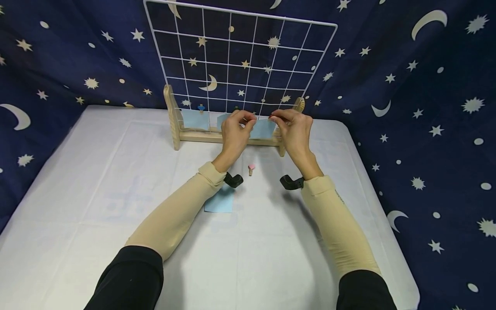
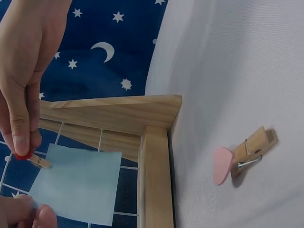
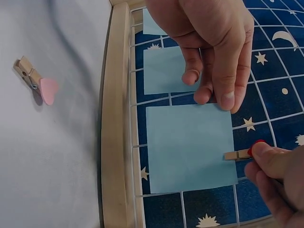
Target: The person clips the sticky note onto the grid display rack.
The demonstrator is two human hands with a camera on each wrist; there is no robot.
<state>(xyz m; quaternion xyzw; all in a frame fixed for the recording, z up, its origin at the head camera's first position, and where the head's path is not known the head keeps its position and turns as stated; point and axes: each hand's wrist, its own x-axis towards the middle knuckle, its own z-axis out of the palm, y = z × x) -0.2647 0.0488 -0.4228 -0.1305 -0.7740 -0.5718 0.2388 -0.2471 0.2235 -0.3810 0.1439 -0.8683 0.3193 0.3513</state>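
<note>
Both hands work at the lower part of a white wire grid [image 1: 253, 42]. My left hand [image 1: 236, 131] pinches the top edge of a light blue paper square [image 3: 190, 147] near one corner. With thumb and fingers, my right hand [image 1: 296, 131] grips a small wooden clothespin [image 3: 237, 155] with a red decoration, mostly covered by the fingertips in the head view. The clothespin's tip overlaps the same paper's upper edge, near its middle. To the left, a second blue paper [image 3: 164, 71] hangs on the grid, partly behind the left hand.
Another blue paper [image 1: 193, 119] hangs farther left under a blue-topped clothespin [image 1: 201, 108]. A wooden stand [image 1: 201, 137] carries the grid. On the white table lie a clothespin with a pink heart [image 1: 251, 168] and a blue paper [image 1: 221, 203], partly hidden by the left forearm.
</note>
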